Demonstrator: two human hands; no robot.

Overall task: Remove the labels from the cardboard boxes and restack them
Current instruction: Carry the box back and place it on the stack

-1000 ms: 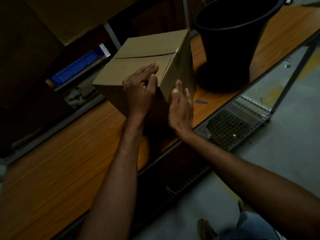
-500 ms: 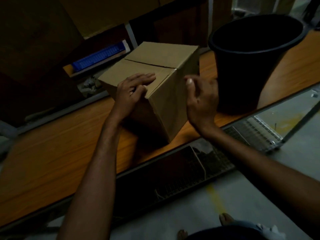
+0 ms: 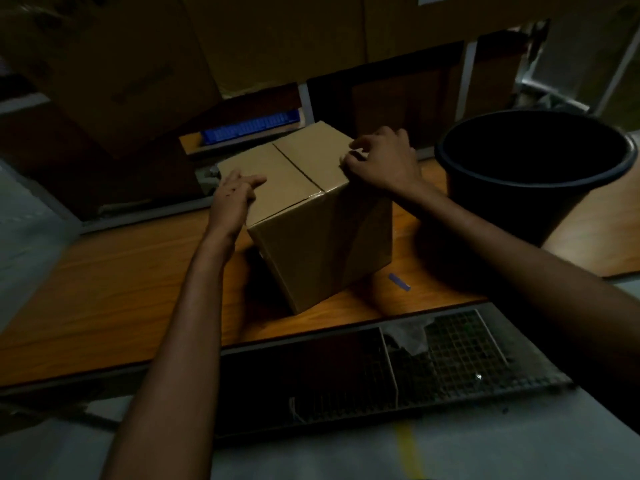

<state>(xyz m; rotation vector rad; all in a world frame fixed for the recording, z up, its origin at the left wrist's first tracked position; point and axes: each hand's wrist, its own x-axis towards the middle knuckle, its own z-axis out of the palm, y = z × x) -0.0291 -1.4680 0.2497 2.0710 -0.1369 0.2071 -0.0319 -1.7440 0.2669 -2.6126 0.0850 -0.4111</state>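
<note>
Under my flat, straight-fingered left hand [image 3: 235,192] the box [image 3: 311,244] on the table [image 3: 121,289] has swung round, and my right hand [image 3: 381,161] has climbed from its side to curl on the top edge beyond, probably picking at a label; I can read no writing anywhere.

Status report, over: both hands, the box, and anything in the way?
Left hand flat on box top. Right hand curled at top right edge; grip unclear. Box upright on table, flaps closed. Black bucket close on right, not touching.
</note>
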